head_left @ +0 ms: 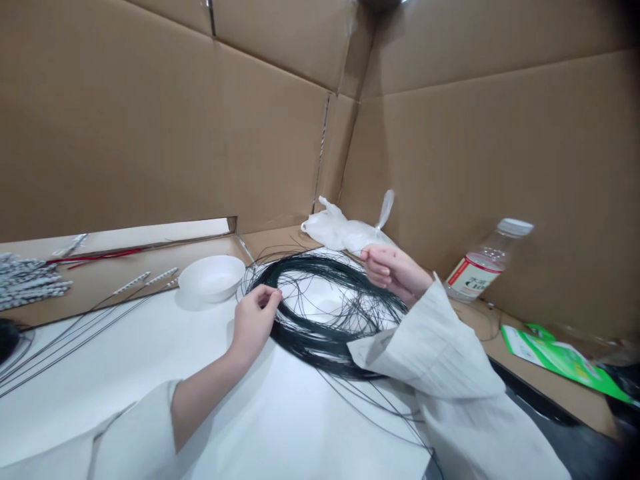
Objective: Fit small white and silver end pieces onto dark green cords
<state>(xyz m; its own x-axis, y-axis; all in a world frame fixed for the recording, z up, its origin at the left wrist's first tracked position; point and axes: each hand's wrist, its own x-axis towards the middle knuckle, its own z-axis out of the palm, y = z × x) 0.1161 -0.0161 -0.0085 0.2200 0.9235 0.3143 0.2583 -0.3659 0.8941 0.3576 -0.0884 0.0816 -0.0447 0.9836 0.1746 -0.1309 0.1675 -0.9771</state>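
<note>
A large loose coil of thin black wire (310, 343) lies on the white tabletop, with many stray strands inside its ring. My left hand (256, 317) is at the coil's left side, thumb and forefinger pinched together over the strands. Above the coil's right rear part is my right hand (393, 270), also closed in a pinch with the other fingers curled. Whatever is between the fingertips of either hand is too thin to make out. Several loose wire ends trail toward the table's front edge. A white bowl (213, 279) stands just left of the coil.
Cardboard walls (175, 127) enclose the back and right. Near the corner lies a white plastic bag (340, 227). A labelled clear bottle (480, 263) and green packet (565, 360) are at right. Black-and-white patterned sticks (30, 283) and long wires with patterned ends (131, 283) lie at left.
</note>
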